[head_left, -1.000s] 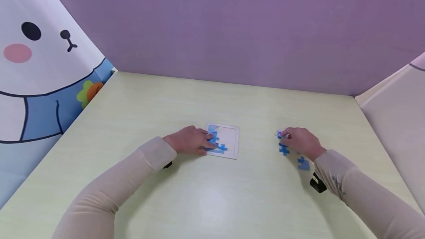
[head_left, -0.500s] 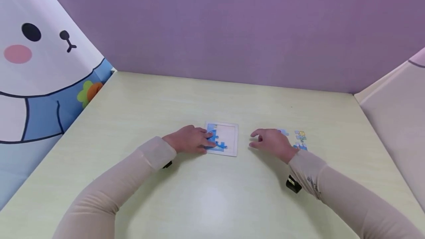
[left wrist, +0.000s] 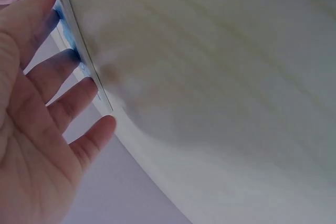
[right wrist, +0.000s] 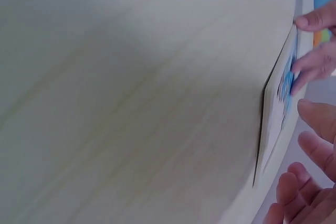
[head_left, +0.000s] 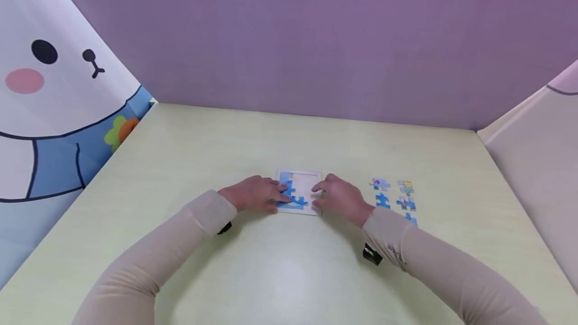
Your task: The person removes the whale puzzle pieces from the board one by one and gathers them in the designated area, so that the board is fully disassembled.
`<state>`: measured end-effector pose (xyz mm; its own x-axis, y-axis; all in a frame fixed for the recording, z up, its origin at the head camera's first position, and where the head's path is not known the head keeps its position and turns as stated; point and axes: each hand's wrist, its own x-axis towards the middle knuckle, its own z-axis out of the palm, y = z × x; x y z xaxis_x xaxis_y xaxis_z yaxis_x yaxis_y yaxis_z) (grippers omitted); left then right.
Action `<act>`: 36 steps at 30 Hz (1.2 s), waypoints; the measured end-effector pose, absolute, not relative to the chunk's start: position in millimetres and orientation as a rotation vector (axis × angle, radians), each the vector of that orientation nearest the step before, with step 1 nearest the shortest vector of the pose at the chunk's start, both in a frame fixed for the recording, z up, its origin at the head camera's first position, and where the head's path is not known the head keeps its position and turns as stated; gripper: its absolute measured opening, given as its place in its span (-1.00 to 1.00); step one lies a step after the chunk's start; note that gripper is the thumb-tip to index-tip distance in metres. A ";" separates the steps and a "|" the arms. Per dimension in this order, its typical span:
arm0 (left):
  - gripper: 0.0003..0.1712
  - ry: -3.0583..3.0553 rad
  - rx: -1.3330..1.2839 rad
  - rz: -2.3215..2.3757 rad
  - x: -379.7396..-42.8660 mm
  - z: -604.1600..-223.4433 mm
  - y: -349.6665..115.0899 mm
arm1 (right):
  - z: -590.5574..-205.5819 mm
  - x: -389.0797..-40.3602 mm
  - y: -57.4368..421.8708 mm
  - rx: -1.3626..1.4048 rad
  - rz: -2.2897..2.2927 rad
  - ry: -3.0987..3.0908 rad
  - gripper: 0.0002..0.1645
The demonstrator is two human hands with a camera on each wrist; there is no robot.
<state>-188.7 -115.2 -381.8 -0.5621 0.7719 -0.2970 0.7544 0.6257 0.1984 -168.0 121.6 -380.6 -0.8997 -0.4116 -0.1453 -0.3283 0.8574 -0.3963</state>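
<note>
A small white puzzle tray (head_left: 318, 192) lies in the middle of the table, with blue jigsaw pieces (head_left: 285, 206) fitted along its left and lower sides. My left hand (head_left: 255, 194) rests on the tray's left side, its fairly straight fingers touching the blue pieces and the tray edge. At the tray's right edge is my right hand (head_left: 342, 197), fingers loosely bent. In the right wrist view, nothing shows between the right fingers (right wrist: 317, 116), and they look apart from the tray.
To the right of the right hand lie several loose jigsaw pieces: a pink-and-blue one (head_left: 381, 184), a sun-patterned one (head_left: 406, 185) and plain blue ones (head_left: 382, 200). A purple panel (head_left: 316, 39) stands along the back of the pale table (head_left: 280, 270).
My right hand has moved left from the loose pieces to the tray's right edge, uncovering those pieces. The left hand has stayed on the tray.
</note>
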 end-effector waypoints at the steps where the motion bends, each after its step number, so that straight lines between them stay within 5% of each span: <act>1: -0.51 2.495 1.234 0.070 -188.7 -381.4 -115.2 | -380.7 -167.3 118.3 -0.582 -0.522 2.808 -0.63; 36: -0.52 2.531 1.209 0.147 -192.0 -381.5 -113.6 | -386.9 -172.0 92.8 -0.485 -0.580 2.642 -0.62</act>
<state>-192.0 -113.6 -381.5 -0.5850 0.7713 -0.2507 0.7372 0.6345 0.2321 -172.0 92.8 -386.9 -0.8638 -0.4072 -0.2967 -0.2455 0.8545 -0.4578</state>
